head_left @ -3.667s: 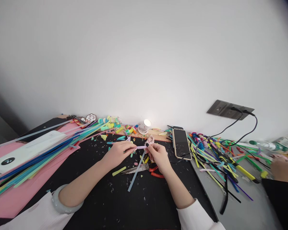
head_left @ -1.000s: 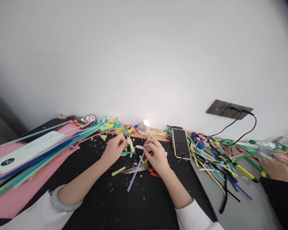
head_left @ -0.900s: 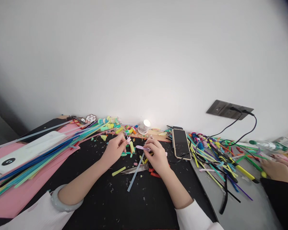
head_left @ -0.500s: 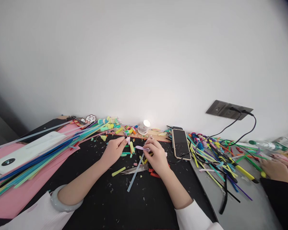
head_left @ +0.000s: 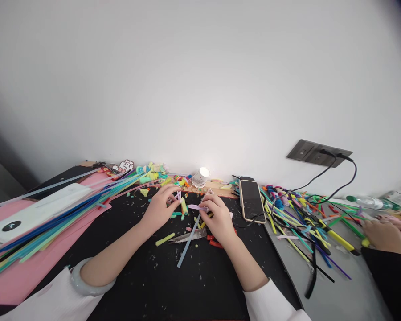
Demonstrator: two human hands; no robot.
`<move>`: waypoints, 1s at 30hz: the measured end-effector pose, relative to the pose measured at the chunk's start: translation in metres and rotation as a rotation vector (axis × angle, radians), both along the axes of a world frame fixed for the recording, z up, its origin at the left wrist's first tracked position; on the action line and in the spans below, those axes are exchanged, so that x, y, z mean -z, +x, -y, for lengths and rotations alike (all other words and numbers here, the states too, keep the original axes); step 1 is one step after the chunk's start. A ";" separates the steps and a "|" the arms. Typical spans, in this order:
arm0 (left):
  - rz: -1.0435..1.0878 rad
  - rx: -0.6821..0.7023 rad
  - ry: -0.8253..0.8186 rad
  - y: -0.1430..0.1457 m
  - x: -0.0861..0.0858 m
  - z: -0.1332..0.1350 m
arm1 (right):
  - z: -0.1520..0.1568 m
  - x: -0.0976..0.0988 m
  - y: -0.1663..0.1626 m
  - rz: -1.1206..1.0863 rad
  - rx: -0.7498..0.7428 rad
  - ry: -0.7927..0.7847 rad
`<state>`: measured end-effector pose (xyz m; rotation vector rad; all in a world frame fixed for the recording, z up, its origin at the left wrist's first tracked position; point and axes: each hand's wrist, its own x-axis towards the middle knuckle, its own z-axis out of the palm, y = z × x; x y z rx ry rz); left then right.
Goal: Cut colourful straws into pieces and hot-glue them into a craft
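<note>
One phone (head_left: 252,200) lies face up at the far right edge of the black mat (head_left: 147,276). There is one pair of scissors (head_left: 190,236), one lit candle cup (head_left: 200,177) by the wall, and one white box (head_left: 36,209) on the pink paper (head_left: 23,272) at left. One wall socket (head_left: 319,153) carries two plugs. The loose straws on either side are too many to count.

The left hand (head_left: 160,207) is curled, with its fingertips pinching a small pale pink piece (head_left: 177,195). The right hand (head_left: 218,218) is closed on a lilac strip (head_left: 196,207), which sticks out to the left, just short of the left hand. A long pale blue straw (head_left: 186,245) lies on the mat under both hands, beside the scissors.

A co-worker's hand (head_left: 384,234) rests at the far right among the straws on the grey worktop (head_left: 347,290).

Between the forearms, the near part of the mat bears only small scraps. Its left edge meets the pink paper and its right edge meets the grey worktop.
</note>
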<state>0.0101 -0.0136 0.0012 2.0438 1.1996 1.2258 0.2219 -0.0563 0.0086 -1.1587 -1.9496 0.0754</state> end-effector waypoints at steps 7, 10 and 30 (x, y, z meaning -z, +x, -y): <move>-0.171 0.157 0.204 0.000 0.005 0.005 | 0.001 0.000 0.000 0.034 -0.007 0.016; -0.203 0.219 0.239 0.000 0.005 0.005 | 0.001 0.000 -0.001 0.051 -0.011 0.028; -0.335 0.292 0.422 -0.001 -0.004 0.007 | 0.002 0.000 -0.002 0.044 -0.033 0.015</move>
